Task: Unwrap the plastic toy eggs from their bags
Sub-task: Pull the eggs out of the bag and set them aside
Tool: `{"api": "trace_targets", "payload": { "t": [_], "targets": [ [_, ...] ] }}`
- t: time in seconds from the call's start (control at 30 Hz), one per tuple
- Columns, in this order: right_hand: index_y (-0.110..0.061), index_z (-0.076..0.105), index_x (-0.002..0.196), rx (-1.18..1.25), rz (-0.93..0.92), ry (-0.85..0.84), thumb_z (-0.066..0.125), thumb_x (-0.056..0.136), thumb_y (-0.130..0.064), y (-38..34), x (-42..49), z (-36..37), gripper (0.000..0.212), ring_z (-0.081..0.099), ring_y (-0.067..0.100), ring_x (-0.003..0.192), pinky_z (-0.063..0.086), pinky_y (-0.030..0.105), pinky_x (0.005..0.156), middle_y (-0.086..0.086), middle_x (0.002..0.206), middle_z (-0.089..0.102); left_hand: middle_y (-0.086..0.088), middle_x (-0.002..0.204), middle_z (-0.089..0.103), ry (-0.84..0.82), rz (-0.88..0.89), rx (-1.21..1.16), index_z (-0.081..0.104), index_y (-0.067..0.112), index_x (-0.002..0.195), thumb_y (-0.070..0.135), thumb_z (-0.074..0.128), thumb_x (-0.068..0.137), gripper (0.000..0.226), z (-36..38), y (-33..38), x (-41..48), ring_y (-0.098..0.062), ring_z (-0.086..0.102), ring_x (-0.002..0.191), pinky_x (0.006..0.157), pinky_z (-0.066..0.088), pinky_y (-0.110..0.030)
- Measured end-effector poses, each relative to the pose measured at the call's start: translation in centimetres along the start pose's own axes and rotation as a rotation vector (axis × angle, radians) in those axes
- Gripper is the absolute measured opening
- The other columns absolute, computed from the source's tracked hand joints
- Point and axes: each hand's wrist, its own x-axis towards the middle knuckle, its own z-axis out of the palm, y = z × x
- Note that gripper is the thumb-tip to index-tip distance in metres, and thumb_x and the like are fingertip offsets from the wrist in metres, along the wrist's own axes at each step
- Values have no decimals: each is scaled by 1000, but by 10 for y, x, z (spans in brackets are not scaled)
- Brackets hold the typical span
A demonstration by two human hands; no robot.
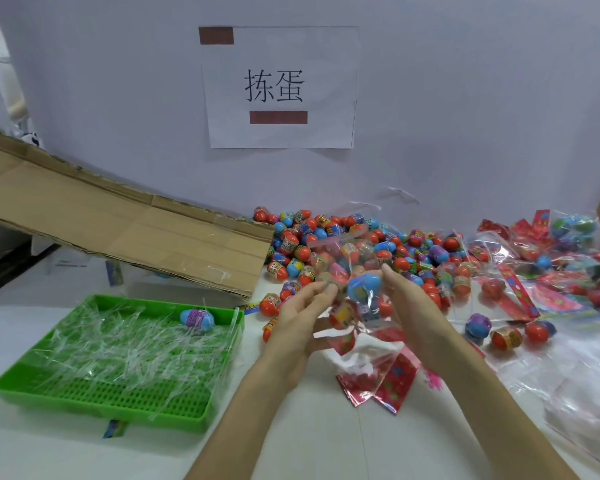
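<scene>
Forearms reach in from the near edge over a white table [326, 445]. Between them the hands hold up a clear bag [359, 318] of toy eggs, its red printed header [395, 379] hanging lowest, down at the tabletop. The left hand [300, 318] is palm-up with lightly curled fingers, their tips on the film. Blur hides whether they pinch it. The right hand [411, 306] has nearly straight fingers laid flat against the bag's other side, just beside a blue egg [364, 287] at the top of the bag.

To the left sits a green slotted tray [97, 408] heaped with clear plastic strips [125, 344]. One blue-and-purple egg [199, 319] lies at its far edge. Slack clear bags [586, 393] lie at the near right.

Farther back a pile of loose eggs [326, 237], mostly red and blue, spreads against the wall. Still-filled bags [534, 247] lie to its right and a flattened cardboard box [118, 220] slants down on its left. A paper sign [281, 88] with two printed characters hangs above.
</scene>
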Motion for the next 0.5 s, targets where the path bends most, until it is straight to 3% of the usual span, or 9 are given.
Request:
{"api": "trace_targets", "payload": {
  "t": [0.1,0.17,0.23,0.37,0.5],
  "targets": [
    [-18,72,97,20,106,-5,55,99,-50,-7,2,6,37,65,17,103,49,38,93,0,134,68,0,97,77,119,47,33,73,31,99,44,76,82,23,-3,-1,2,-25,77,82,60,61,-35],
    [-23,74,107,-101,-47,-32,61,93,-57,-4,-3,7,39,68,19,106,49,46,100,-2,122,72,-5,98,79,136,64,71,68,25,109,41,74,89,26,-2,-1,1,-31,78,83,56,59,-32],
    [-26,74,97,-182,-135,-23,68,89,-57,-2,-10,8,33,70,15,95,50,49,90,-5,100,74,-8,100,79,134,74,112,66,24,113,40,72,92,27,-1,-2,0,-33,78,85,59,59,-31],
    [-16,68,88,-173,-130,-8,71,93,-34,1,-8,6,20,66,25,80,55,58,79,10,89,70,-3,91,79,159,80,165,66,23,112,38,71,94,24,0,-4,1,-24,78,78,55,56,-26],
    [-15,61,82,-204,-117,-24,71,91,-24,2,-7,5,16,61,28,78,54,38,58,26,98,62,0,89,79,173,96,189,71,25,110,32,73,93,18,-1,-8,3,-16,77,77,58,55,-23]
  ]
}}
